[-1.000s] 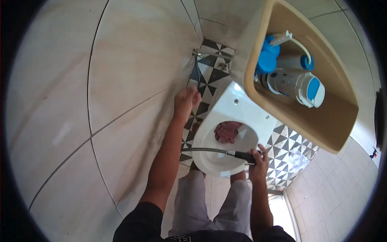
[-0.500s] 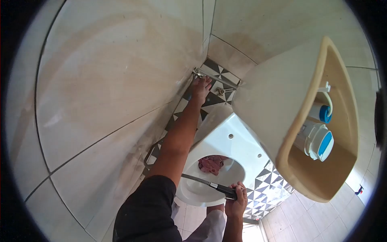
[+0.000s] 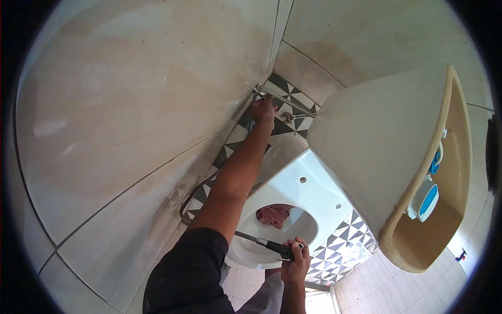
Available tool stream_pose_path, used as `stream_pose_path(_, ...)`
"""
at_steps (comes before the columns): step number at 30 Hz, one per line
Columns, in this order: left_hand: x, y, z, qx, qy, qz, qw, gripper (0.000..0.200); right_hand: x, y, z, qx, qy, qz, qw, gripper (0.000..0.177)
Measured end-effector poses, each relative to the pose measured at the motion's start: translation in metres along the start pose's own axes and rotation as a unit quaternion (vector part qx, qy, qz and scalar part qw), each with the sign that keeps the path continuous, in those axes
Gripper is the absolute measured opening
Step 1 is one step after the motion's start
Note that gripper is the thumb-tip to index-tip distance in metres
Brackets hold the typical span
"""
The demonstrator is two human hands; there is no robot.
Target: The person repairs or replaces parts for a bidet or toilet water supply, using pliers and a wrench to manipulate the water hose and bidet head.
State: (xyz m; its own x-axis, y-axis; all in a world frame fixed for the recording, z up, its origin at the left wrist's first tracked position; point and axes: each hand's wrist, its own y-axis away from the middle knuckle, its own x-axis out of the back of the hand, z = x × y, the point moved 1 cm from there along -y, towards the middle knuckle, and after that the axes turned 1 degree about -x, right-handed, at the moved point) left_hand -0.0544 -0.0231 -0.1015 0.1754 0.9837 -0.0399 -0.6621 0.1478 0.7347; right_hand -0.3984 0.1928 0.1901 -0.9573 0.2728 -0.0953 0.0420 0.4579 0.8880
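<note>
Left hand (image 3: pixel 264 112) upper centre, on the wall valve (image 3: pixel 258 92); can't tell its grip. Right hand (image 3: pixel 294 265) bottom centre, fist closed round sprayer (image 3: pixel 278 248) at the bowl (image 3: pixel 293 180) rim. Rag (image 3: pixel 273 214) in bowl. Open tank (image 3: pixel 397 152) at right.

We find no writing, label, brand, number or sign that we can read: the cistern (image 3: pixel 366 157), the bowl (image 3: pixel 295 191), the sprayer (image 3: pixel 275 245) and the wall tiles (image 3: pixel 130 104) all show plain surfaces to us.
</note>
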Motion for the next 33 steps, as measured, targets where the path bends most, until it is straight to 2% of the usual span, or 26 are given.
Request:
stream_pose_path(3, 0.005, -0.016, -0.016, 0.009, -0.014, -0.019, 1.0, 0.023, 0.001, -0.001, 0.004, -0.013, -0.002, 0.014, 1.0, 0.036)
stream_pose_path(5, 0.018, -0.032, -0.029, -0.015, 0.064, -0.158, 0.985, 0.031, -0.005, 0.0, 0.001, -0.009, -0.019, 0.019, 1.0, 0.03)
stream_pose_path(6, 0.027, -0.026, -0.021, -0.015, 0.063, -0.159, 0.985, 0.031, -0.007, 0.0, 0.0, -0.006, -0.034, 0.024, 0.999, 0.025)
stream_pose_path(8, 0.035, -0.007, -0.003, 0.06, 0.113, -0.242, 0.962, 0.035, -0.001, -0.008, 0.002, -0.005, -0.068, 0.015, 0.998, 0.026)
stream_pose_path(11, 0.039, -0.015, -0.011, 0.075, 0.148, -0.295, 0.941, 0.042, 0.008, -0.016, 0.001, -0.001, -0.105, 0.001, 0.994, 0.027)
stream_pose_path(15, 0.033, -0.017, -0.007, 0.099, 0.125, -0.267, 0.95, 0.041, 0.014, -0.017, -0.01, 0.021, -0.096, 0.007, 0.995, 0.027)
stream_pose_path(17, 0.026, -0.017, -0.003, 0.074, 0.018, -0.136, 0.988, 0.036, 0.03, -0.023, -0.014, 0.035, -0.072, 0.02, 0.997, 0.027)
stream_pose_path(18, 0.022, -0.019, -0.006, 0.076, 0.019, -0.134, 0.988, 0.036, 0.029, -0.026, -0.023, 0.057, -0.035, 0.067, 0.996, 0.028)
stream_pose_path(20, 0.015, -0.022, -0.011, 0.026, 0.012, -0.089, 0.996, 0.027, 0.027, -0.018, -0.03, 0.085, -0.094, 0.095, 0.987, 0.029)
stream_pose_path(25, 0.024, -0.031, -0.018, 0.006, 0.039, -0.152, 0.988, 0.028, 0.066, -0.036, -0.064, 0.074, -0.091, 0.08, 0.99, 0.026)
stream_pose_path(27, 0.027, -0.034, -0.019, 0.008, 0.036, -0.168, 0.985, 0.03, 0.072, -0.041, -0.07, 0.082, -0.098, 0.031, 0.991, 0.027)
stream_pose_path(28, 0.028, -0.033, -0.017, 0.009, 0.018, -0.172, 0.985, 0.032, 0.073, -0.043, -0.07, 0.08, -0.095, 0.05, 0.991, 0.026)
stream_pose_path(31, 0.031, -0.022, -0.008, 0.021, -0.026, -0.16, 0.987, 0.037, 0.07, -0.044, -0.069, 0.062, -0.063, 0.08, 0.993, 0.025)
stream_pose_path(32, 0.03, -0.016, -0.005, 0.032, -0.053, -0.145, 0.988, 0.039, 0.068, -0.043, -0.068, 0.059, -0.059, 0.05, 0.995, 0.024)
stream_pose_path(33, 0.033, -0.01, -0.002, 0.035, -0.054, -0.15, 0.987, 0.039, 0.032, -0.022, -0.068, 0.1, -0.03, 0.045, 0.993, 0.025)
